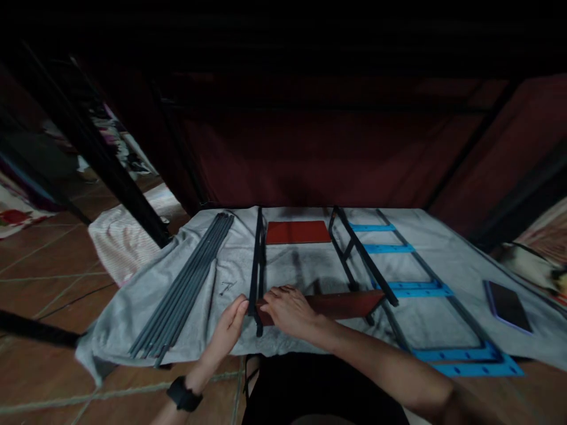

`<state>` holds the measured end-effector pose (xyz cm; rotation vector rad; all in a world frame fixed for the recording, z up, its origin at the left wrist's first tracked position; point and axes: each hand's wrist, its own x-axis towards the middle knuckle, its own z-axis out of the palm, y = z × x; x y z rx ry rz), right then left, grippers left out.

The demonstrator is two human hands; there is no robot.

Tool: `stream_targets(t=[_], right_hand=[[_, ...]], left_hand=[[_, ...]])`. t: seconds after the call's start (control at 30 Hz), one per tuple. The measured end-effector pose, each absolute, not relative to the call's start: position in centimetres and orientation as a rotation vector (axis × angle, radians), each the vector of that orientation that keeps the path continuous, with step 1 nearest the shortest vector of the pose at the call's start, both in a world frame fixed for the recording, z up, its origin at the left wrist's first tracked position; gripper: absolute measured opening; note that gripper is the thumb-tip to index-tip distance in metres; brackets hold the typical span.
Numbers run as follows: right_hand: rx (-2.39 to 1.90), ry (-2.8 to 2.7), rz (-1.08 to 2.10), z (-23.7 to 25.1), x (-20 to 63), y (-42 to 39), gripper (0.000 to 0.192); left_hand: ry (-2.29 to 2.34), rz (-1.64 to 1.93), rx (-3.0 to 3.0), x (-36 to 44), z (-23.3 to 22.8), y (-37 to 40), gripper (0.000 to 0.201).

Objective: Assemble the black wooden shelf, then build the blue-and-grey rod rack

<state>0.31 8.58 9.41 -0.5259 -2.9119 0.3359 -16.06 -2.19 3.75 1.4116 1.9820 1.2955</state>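
My left hand (233,319) is closed in a pinch against the outer side of a dark metal side frame (255,260); what the fingertips hold is too small to make out. My right hand (287,308) grips the left end of a reddish-brown board (339,305), beside that frame's near lower corner. The board runs across to a second dark metal frame (365,257), which leans at a slant. A few small screws (227,288) lie on the cloth left of my left hand. Behind the near board, another orange-red panel (298,232) rests between the two frames.
A bundle of grey metal tubes (186,283) lies at left on the grey cloth (241,236). At right are a ladder-like frame with blue crosspieces (419,289) and a phone (508,306). Dark posts (128,195) and a dark red drape (310,159) bound the space.
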Motion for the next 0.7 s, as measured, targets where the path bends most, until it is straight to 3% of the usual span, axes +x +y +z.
stream_targets(t=[0.2,0.3,0.4,0.53,0.7], right_hand=[[-0.446,-2.714,0.229,9.7,2.2,8.1,0.034],[-0.542,-2.47,0.368,9.8,6.7,6.5,0.033],[-0.884,-1.993,0.556,8.1,13.4,6.1,0.027],[-1.314,-1.317,0.569,3.6,22.0,9.9,0.025],[-1.351,-1.397,0.874,-0.2,25.2,14.9,0.039]], left_hand=[[2.085,1.111,1.655,-18.6,5.9,-2.3,0.042],[2.181,1.115,1.906,-18.0,9.1,-2.3,0.042],[2.124,1.106,2.2,-13.7,11.7,-1.4,0.037],[1.897,0.985,2.408,-4.7,11.9,2.4,0.042],[1.756,0.625,2.439,3.4,10.1,9.2,0.047]])
